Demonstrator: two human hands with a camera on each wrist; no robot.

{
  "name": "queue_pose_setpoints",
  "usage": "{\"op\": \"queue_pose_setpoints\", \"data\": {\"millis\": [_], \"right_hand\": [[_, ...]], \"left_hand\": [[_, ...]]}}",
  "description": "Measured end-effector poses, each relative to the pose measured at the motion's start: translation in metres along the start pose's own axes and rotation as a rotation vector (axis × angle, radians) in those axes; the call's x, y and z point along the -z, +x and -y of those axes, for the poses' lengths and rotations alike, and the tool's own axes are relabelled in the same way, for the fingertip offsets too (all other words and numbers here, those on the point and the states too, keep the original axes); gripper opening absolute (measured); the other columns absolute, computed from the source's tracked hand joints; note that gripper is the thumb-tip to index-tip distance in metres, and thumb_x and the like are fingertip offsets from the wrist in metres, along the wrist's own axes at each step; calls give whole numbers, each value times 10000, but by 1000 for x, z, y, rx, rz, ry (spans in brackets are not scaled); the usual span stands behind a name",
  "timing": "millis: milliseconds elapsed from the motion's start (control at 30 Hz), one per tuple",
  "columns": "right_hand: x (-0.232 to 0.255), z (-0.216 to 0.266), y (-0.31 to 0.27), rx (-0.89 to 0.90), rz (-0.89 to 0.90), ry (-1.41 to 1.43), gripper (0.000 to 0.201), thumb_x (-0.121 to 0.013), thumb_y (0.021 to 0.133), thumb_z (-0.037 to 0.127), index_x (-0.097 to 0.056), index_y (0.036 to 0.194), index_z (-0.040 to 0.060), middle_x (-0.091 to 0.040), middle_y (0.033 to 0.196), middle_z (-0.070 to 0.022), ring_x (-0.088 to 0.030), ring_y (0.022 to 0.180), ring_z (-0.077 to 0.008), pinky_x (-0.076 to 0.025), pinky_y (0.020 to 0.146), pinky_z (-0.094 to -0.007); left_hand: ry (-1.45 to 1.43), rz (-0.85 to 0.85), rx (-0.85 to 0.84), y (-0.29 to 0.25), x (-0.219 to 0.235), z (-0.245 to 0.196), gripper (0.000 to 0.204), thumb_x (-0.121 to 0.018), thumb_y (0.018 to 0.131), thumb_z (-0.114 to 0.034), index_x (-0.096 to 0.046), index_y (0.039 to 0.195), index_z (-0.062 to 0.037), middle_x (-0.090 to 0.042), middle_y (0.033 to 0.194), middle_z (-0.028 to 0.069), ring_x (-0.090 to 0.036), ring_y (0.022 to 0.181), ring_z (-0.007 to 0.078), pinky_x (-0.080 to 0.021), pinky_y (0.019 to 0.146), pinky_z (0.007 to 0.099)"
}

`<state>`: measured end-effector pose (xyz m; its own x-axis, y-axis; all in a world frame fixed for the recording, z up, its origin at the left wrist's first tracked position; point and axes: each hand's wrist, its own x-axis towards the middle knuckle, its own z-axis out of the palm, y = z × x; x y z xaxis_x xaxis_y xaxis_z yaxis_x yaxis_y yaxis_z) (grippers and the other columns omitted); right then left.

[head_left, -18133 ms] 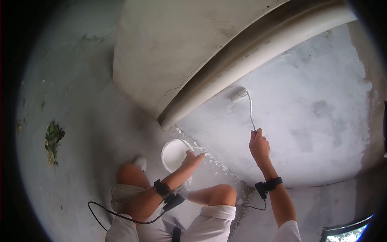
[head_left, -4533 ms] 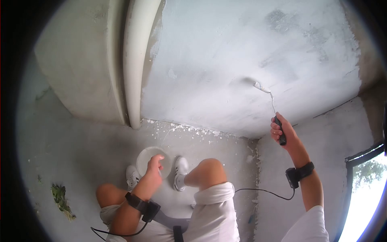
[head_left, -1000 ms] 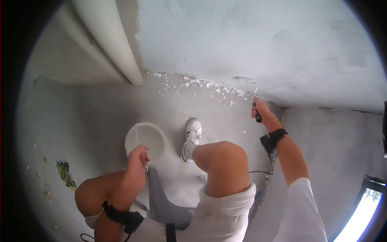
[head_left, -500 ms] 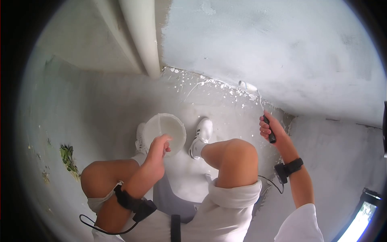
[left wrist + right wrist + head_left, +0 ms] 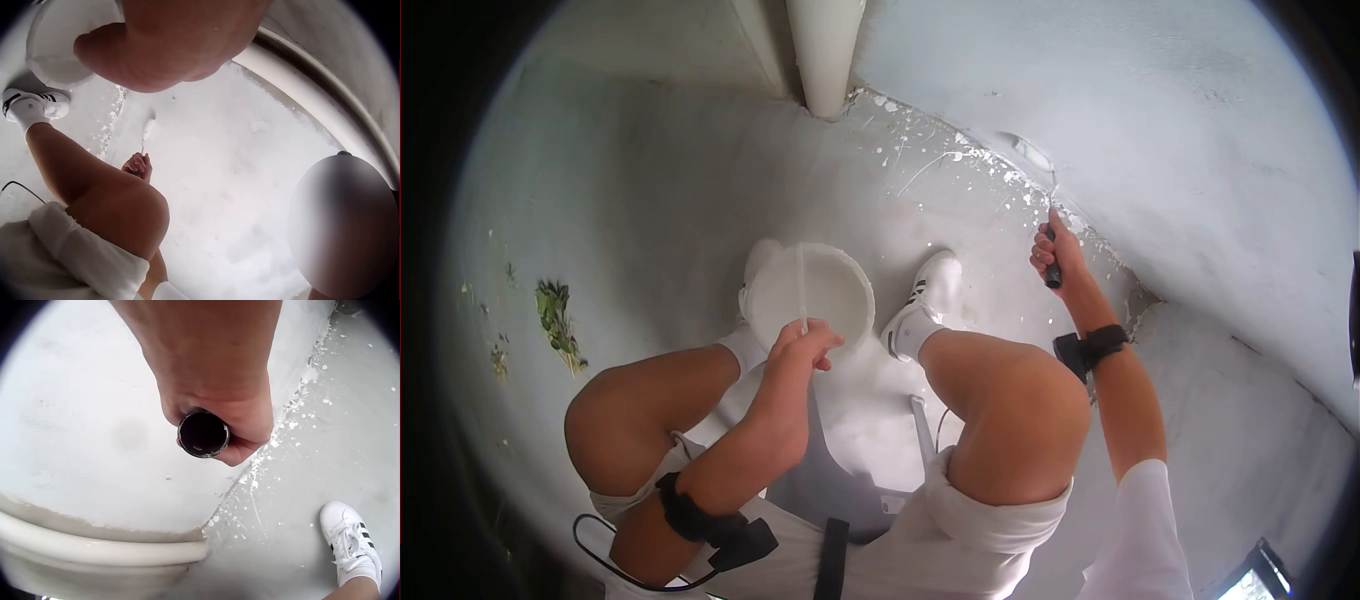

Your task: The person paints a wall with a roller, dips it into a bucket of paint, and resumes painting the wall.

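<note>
In the head view my right hand [image 5: 1060, 250] grips the black handle of a paint roller [image 5: 1030, 153], its white sleeve low by the foot of the pale wall [image 5: 1140, 130]. The right wrist view looks onto the hollow end of that roller handle [image 5: 204, 434] within the curled fingers. Between the feet is a white bucket [image 5: 840, 285] with pale contents. My left hand [image 5: 800, 350] is over its near side, fingers curled at the end of the white strip-like bucket handle [image 5: 802, 275]. In the left wrist view this hand [image 5: 181, 44] partly covers the bucket.
White paint spots [image 5: 1000, 165] run along the wall's foot. A thick pipe [image 5: 828, 55] meets the floor ahead. A grey seat [image 5: 840, 490] shows between the legs, and a leafy plant [image 5: 558, 325] lies at left. White shoes [image 5: 930, 290] flank the bucket.
The roller has come from higher on the wall, near the pipe, down to the wall's foot. My left hand stays at the bucket. The head view has shifted toward the floor.
</note>
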<state>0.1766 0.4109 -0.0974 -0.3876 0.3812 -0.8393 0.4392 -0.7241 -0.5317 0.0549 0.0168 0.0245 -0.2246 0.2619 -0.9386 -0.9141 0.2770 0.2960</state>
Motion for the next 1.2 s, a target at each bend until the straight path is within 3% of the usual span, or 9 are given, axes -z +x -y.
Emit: {"op": "queue_pose_setpoints", "data": {"millis": [233,367,467,567,600,700,867,1033,1200], "right_hand": [[-6,-16,71,-121,-40,65,300,-628,957,329,-456,797,141,-396,552,46,-414,436,-82,-361,415,-252],[-10,1,22,-153,3,26,283,-593,971,295,-445,785,141,-398,542,45,-418,431,-86,-358,417,-253],[-6,22,-42,-148,26,-87,276,-567,981,292,-445,788,137,-411,548,51,-426,431,-80,-349,410,-246],[-19,50,-110,-202,4,-121,271,-571,980,285,-447,793,133,-421,560,57,-429,433,-71,-348,407,-240],[-25,59,-129,-207,17,-131,269,-570,981,282,-447,794,132,-425,565,59,-429,434,-68,-347,407,-238],[-56,81,-184,-178,48,-132,251,-562,984,256,-446,795,139,-426,576,66,-425,438,-66,-344,415,-232],[-139,72,-234,-6,194,166,219,-551,982,233,-452,810,142,-423,599,61,-425,479,-76,-356,447,-242],[-220,34,-208,170,310,354,223,-541,990,268,-447,834,140,-380,609,44,-386,475,-87,-314,437,-245],[-255,10,-176,195,187,192,321,-467,1008,395,-440,876,104,-411,624,5,-391,465,-111,-322,433,-262]], "left_hand": [[-34,-72,-14,24,17,-6,450,-656,729,-335,-503,1105,-140,-417,1057,16,-386,1006,161,-219,1042,390],[-46,-160,-43,13,4,-18,244,-672,736,-274,-482,837,-160,-451,851,-45,-428,898,122,-309,958,339],[-57,-83,-64,-4,-2,-27,554,-670,708,-332,-441,1178,-152,-431,1133,66,-402,1096,199,-286,1020,452],[-131,-25,-61,-29,-9,-38,660,-676,696,-336,-399,1260,-136,-423,1172,99,-408,1123,243,-355,964,488],[-164,-29,-51,-35,-10,-40,628,-684,675,-350,-444,1216,-141,-416,1162,74,-412,1112,218,-310,991,485],[-243,1,-54,-41,-21,-43,550,-700,631,-377,-542,1107,-153,-410,1134,25,-423,1082,171,-232,1034,479],[-395,138,-145,-43,-29,-42,361,-709,638,-342,-576,921,-162,-448,983,5,-446,952,165,-327,921,422],[-415,86,-58,-73,-27,-71,310,-721,657,-302,-564,894,-180,-448,927,-15,-474,911,163,-337,881,340],[-363,63,-141,-72,-29,-77,349,-747,677,-300,-514,901,-170,-448,927,-14,-475,902,163,-344,877,314]]}}
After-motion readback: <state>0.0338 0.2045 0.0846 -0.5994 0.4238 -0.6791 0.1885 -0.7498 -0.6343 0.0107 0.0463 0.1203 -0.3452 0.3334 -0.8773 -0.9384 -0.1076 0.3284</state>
